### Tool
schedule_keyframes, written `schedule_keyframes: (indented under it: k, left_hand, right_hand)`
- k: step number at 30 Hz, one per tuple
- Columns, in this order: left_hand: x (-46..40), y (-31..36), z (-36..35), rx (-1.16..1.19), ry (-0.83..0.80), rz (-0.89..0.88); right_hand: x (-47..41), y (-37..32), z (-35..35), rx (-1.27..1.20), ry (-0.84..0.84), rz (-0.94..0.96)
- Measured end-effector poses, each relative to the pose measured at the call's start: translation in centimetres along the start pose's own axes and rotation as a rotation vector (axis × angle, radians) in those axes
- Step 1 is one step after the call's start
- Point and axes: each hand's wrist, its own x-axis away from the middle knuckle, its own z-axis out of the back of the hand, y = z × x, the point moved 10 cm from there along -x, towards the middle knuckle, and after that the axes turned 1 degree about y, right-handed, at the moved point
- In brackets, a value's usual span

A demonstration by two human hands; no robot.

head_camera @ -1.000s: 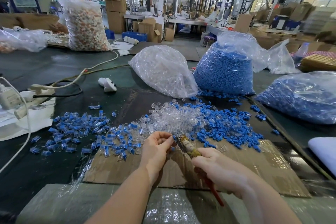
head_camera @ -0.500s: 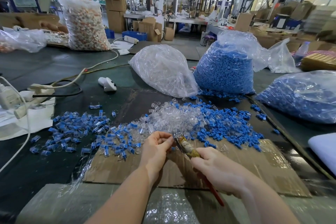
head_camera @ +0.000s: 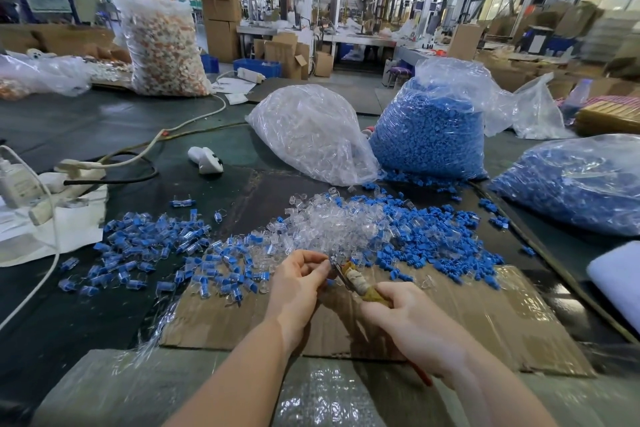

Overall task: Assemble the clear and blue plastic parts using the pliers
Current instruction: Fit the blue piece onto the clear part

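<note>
Clear and blue plastic parts are in process at the near centre of the bench: the left hand (head_camera: 298, 282) has its fingertips curled in a pinch on one small piece (head_camera: 329, 282) showing a touch of blue, held against the metal nose of the pliers; whether that piece is already pressed together cannot be told. The right hand (head_camera: 412, 326) is wrapped round the tape-bound, red-handled pliers (head_camera: 353, 279), and the two hands sit close together over the flat brown cardboard sheet (head_camera: 485, 315). Just beyond the hands lies the loose heap of clear plastic shells (head_camera: 332, 222), with the spread of loose blue plastic inserts (head_camera: 436, 239) beside it on the right. To the left is the scatter of assembled clear-and-blue pieces (head_camera: 156, 246), a fair count of finished work. Farther back stand a tied bag of clear shells (head_camera: 311, 135), an open bag of blue inserts (head_camera: 429, 135) and a second bag of blue parts (head_camera: 571, 184) at right. Judgement: the job is at an early stage, with a modest output against bulk stock outstanding.
</note>
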Motion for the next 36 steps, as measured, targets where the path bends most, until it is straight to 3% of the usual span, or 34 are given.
schedule_keyframes:
  k: [6, 13, 17, 21, 26, 32, 36]
  left_hand:
    - [0.3, 0.4, 0.0, -0.016, 0.007, -0.044]
    - [0.5, 0.6, -0.1, -0.024, -0.004, -0.062]
    - [0.6, 1.0, 0.1, -0.032, 0.017, -0.095]
    - [1.1, 2.0, 0.2, -0.097, 0.053, -0.185]
    - [1.7, 4.7, 2.7, -0.27, 0.241, -0.328]
    - [1.4, 7.8, 9.6, -0.887, 0.592, -0.402]
    - [1.2, 8.0, 10.9, -1.107, 0.624, -0.398]
  right_hand:
    - [0.3, -0.3, 0.8, -0.014, 0.067, 0.058]
    - [0.3, 0.9, 0.4, -0.004, -0.023, -0.037]
    - [0.0, 0.7, 2.1, 0.066, 0.149, 0.019]
    - [-0.5, 1.8, 3.9, 0.338, 0.308, -0.016]
    - [-0.3, 4.1, 6.1, 0.631, 0.477, -0.172]
    - [-0.1, 5.6, 7.3, 0.752, 0.553, -0.229]
    - [-0.2, 6.0, 7.3, 0.773, 0.573, -0.236]
